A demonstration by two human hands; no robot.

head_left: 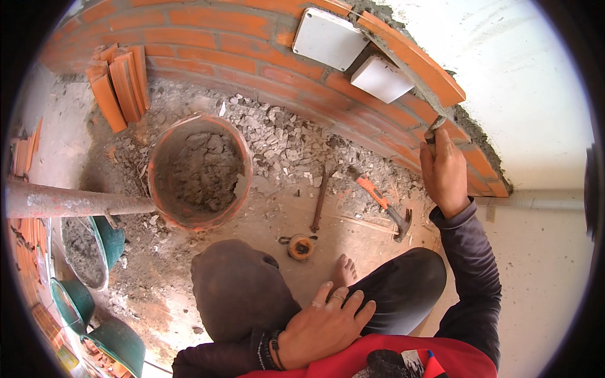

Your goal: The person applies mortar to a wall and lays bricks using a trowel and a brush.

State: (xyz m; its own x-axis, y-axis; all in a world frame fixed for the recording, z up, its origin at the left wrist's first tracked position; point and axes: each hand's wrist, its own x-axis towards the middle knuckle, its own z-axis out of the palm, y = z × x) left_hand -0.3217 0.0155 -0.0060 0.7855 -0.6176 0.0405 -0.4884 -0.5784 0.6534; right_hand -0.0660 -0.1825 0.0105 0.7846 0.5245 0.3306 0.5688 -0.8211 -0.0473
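Observation:
My right hand (446,173) is raised to the brick-faced wall (246,66) on the right. Its fingers are closed round a mortar-smeared hand tool (433,131), whose shank meets the edge of the facing; the grip is hidden in the hand. Just above it, an orange brick strip (419,60) stands out from the wall with grey mortar along its edge. My left hand (321,331) lies over my thigh with fingers stretched out, a ring on one, holding nothing. Two white electrical covers, one flat (331,39) and one boxy (382,79), sit in the brickwork.
An orange-rimmed bucket (247,148) holds grey mortar. A claw hammer (383,205), a rusty bar (322,198) and a round orange spool (301,247) lie on the rubble-strewn floor. Brick strips (120,88) lean at the back left. A pole (75,200) and green buckets (116,343) stand left.

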